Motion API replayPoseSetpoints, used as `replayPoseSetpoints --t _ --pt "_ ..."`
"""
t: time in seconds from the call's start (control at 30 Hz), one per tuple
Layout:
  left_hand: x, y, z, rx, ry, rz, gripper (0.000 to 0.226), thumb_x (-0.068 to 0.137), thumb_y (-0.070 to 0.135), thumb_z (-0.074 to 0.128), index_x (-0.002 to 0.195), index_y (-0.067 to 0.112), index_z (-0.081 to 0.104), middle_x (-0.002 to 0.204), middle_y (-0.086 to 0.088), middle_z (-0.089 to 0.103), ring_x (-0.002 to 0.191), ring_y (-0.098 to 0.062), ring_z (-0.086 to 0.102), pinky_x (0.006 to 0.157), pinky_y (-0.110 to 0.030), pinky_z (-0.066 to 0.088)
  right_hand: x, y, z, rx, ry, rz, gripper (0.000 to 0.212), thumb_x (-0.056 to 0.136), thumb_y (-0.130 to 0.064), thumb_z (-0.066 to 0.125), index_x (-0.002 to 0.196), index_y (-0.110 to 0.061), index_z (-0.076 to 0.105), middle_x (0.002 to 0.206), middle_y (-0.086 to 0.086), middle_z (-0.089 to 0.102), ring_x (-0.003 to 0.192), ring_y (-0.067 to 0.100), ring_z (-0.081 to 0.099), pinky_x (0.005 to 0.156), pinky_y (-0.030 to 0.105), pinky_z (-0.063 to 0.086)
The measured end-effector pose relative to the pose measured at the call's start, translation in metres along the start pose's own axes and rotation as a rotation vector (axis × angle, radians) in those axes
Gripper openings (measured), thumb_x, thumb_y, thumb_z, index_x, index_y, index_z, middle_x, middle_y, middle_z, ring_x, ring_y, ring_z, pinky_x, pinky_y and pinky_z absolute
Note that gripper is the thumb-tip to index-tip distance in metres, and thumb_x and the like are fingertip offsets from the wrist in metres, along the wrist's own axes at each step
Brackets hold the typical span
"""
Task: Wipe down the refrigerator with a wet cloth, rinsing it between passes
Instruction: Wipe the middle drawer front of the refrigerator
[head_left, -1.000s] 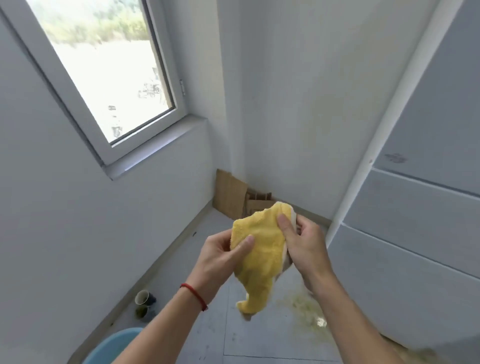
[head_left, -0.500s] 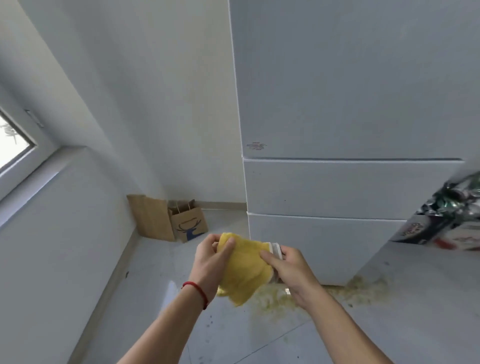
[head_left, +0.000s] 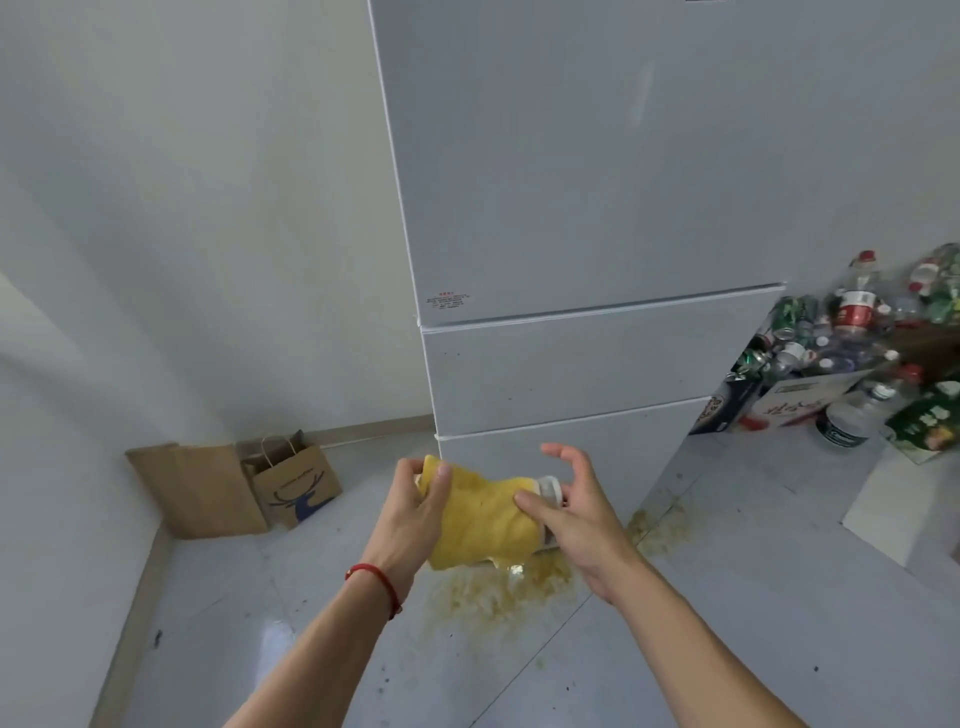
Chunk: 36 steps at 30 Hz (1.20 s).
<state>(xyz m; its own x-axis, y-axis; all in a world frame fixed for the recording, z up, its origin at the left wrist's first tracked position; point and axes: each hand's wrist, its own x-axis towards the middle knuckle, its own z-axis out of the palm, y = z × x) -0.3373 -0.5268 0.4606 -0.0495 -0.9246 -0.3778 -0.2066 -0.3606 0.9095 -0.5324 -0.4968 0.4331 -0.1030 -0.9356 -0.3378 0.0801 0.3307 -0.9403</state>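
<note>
The left hand (head_left: 415, 512) is pinching the yellow cloth (head_left: 483, 519) by its upper corner while the right hand (head_left: 576, 512) is touching its far edge, fingers spread — both hovering just before the refrigerator (head_left: 571, 208), its lowest drawer front nearest.

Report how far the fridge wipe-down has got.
Done: nothing shows as wiped. In hand: the left hand grips the yellow cloth, the right hand touching it with its thumb, fingers spread. Left: the refrigerator doors, specks on the middle one; no rinse water in view.
</note>
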Motion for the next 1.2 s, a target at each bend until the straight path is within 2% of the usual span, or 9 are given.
replayPoseSetpoints --t 0.13,0.3,0.4,0.47,0.63,0.77,0.93,1.1,1.2 --pt "0.006 -0.017 -0.01 -0.342 -0.373 -0.12 0.064 0.091 0.003 0.072 0.138 0.035 0.043 0.128 -0.01 0.066 0.114 -0.033 0.069 0.088 -0.063 0.056 -0.006 0.0 -0.006 -0.015 -0.095 -0.016 0.07 0.092 -0.008 0.076 0.135 -0.052 0.042 0.112 0.015 0.07 0.095 0.027 0.074 0.077 0.042 0.063" --pt "0.014 -0.029 -0.011 -0.266 -0.505 0.069 0.09 0.089 -0.023 0.058 0.143 0.046 0.038 0.129 -0.019 0.065 0.114 -0.047 0.064 0.093 -0.067 0.052 -0.012 -0.001 -0.016 -0.156 -0.174 -0.112 0.078 0.088 0.001 0.076 0.143 -0.046 0.046 0.131 0.004 0.064 0.116 0.027 0.068 0.095 0.049 0.059" --pt "0.019 -0.024 -0.01 -0.154 -0.502 0.169 0.084 0.087 -0.02 0.059 0.141 0.04 0.039 0.109 -0.031 0.066 0.093 -0.052 0.065 0.083 -0.058 0.058 -0.012 0.001 -0.022 -0.087 -0.13 -0.12 0.067 0.087 0.003 0.077 0.14 -0.031 0.058 0.131 0.002 0.068 0.119 0.022 0.067 0.099 0.041 0.057" --pt "0.023 -0.02 -0.01 -0.08 -0.498 0.202 0.072 0.084 -0.011 0.068 0.134 0.035 0.043 0.092 -0.025 0.07 0.08 -0.039 0.067 0.071 -0.042 0.058 -0.013 0.003 -0.028 -0.103 -0.076 -0.098 0.055 0.085 -0.004 0.082 0.133 -0.026 0.066 0.121 0.001 0.074 0.112 0.02 0.071 0.095 0.034 0.058" --pt "0.029 -0.013 0.005 0.04 -0.356 0.175 0.046 0.094 0.008 0.07 0.127 0.016 0.039 0.09 -0.013 0.078 0.079 -0.026 0.074 0.069 -0.031 0.057 0.003 0.008 -0.045 -0.521 0.147 -0.153 0.023 0.078 -0.021 0.089 0.093 -0.029 0.074 0.086 -0.005 0.075 0.077 0.012 0.071 0.072 0.031 0.059" --pt "0.034 -0.007 0.025 0.268 -0.203 0.243 0.051 0.092 0.017 0.075 0.132 0.038 0.051 0.084 -0.002 0.078 0.078 -0.016 0.074 0.075 -0.03 0.059 0.018 0.001 -0.07 -0.627 0.125 -0.322 0.023 0.08 -0.023 0.086 0.086 -0.028 0.064 0.112 -0.015 0.055 0.102 -0.007 0.056 0.084 0.009 0.042" --pt "0.038 0.029 0.046 0.394 -0.05 0.218 0.005 0.086 0.031 0.08 0.09 0.027 0.079 0.08 0.013 0.078 0.073 0.0 0.069 0.063 -0.01 0.047 0.033 -0.023 -0.111 -0.441 0.013 -0.221 0.03 0.086 -0.033 0.081 0.093 -0.03 0.052 0.085 0.011 0.065 0.073 0.026 0.059 0.067 0.037 0.048" --pt "0.039 0.068 0.073 0.122 -0.196 0.195 0.044 0.089 0.049 0.067 0.098 0.006 0.066 0.086 -0.004 0.063 0.085 -0.019 0.062 0.096 -0.049 0.053 0.037 -0.06 -0.142 0.268 -0.149 -0.133 0.039 0.094 -0.029 0.071 0.125 -0.009 0.061 0.104 0.016 0.072 0.095 0.027 0.071 0.082 0.037 0.058" --pt "0.043 0.078 0.104 0.105 -0.174 0.165 0.029 0.103 0.038 0.055 0.107 0.01 0.057 0.084 -0.007 0.066 0.079 -0.02 0.066 0.083 -0.053 0.06 0.035 -0.054 -0.144 0.638 -0.287 0.144 0.073 0.099 -0.062 0.039 0.135 -0.004 0.065 0.132 0.023 0.067 0.121 0.04 0.065 0.103 0.053 0.05"
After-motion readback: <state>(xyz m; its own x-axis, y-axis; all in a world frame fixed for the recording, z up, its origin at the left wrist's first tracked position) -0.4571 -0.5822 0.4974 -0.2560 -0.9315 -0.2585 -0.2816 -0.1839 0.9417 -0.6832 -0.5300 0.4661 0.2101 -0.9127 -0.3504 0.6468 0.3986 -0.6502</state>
